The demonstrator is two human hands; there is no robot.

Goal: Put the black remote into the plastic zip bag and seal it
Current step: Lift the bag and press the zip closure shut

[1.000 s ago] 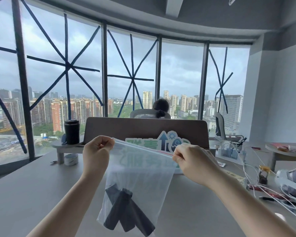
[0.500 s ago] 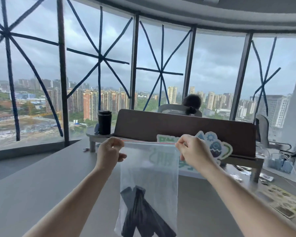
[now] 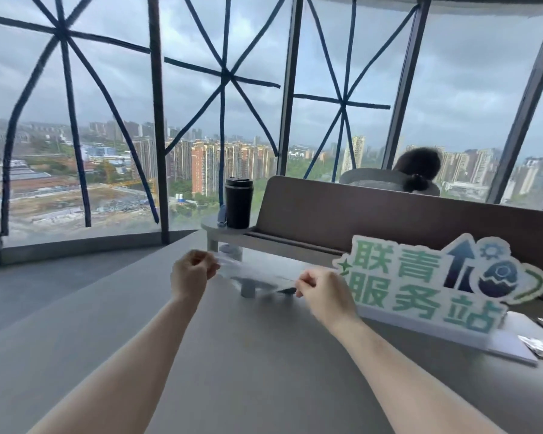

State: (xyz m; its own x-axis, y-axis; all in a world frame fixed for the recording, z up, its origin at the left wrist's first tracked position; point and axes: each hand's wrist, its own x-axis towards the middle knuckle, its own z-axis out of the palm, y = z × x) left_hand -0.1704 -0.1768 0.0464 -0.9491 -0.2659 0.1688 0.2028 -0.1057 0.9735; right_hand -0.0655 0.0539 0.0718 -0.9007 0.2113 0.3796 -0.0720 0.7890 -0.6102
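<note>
Pinching the two top corners of the plastic zip bag (image 3: 257,277), the left hand (image 3: 192,275) and right hand (image 3: 323,292) stretch it flat above the grey desk (image 3: 264,371), likely to shut the zip, with the black remote (image 3: 264,288) a dark blur inside.

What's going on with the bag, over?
Left hand and right hand pinch zip bag at top corners. Dark remote blurred inside. Nothing in the way.

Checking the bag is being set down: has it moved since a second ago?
Yes. The bag, which hung upright below both hands, now stretches nearly flat between them, low over the table.
</note>
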